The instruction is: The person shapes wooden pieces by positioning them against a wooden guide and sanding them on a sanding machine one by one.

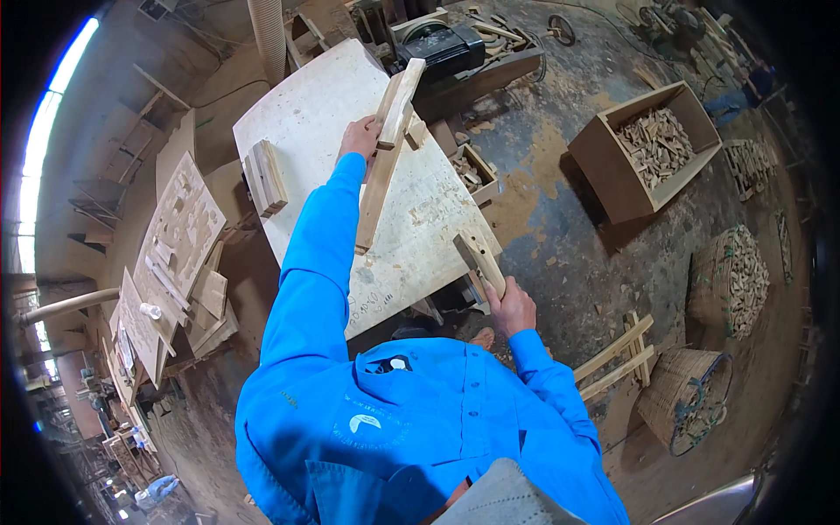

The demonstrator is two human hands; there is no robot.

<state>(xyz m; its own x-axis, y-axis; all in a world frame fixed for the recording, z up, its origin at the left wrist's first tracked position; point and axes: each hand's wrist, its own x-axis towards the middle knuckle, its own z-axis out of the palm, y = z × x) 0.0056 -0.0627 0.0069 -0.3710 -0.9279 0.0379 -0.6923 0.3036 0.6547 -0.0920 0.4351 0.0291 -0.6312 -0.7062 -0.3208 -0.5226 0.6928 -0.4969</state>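
Observation:
My left hand [360, 138] reaches out over a pale work board [289, 114] and closes on the edge of a wooden piece [402, 103], its fingers partly hidden. That piece lies at an angle across a longer wooden bar [378, 197]. My right hand [514, 308] is wrapped round the near end of a short shaped wooden piece [481, 262], held at the board's right corner. A small stack of wooden pieces [265, 178] rests by the board's left edge.
A dark motor [442, 48] stands past the board's far end. To the right are a large open box [617, 179] of wood offcuts, woven baskets [713, 280] [661, 394] and a wooden frame [612, 360] on the floor. Flat panels [166, 236] are at the left.

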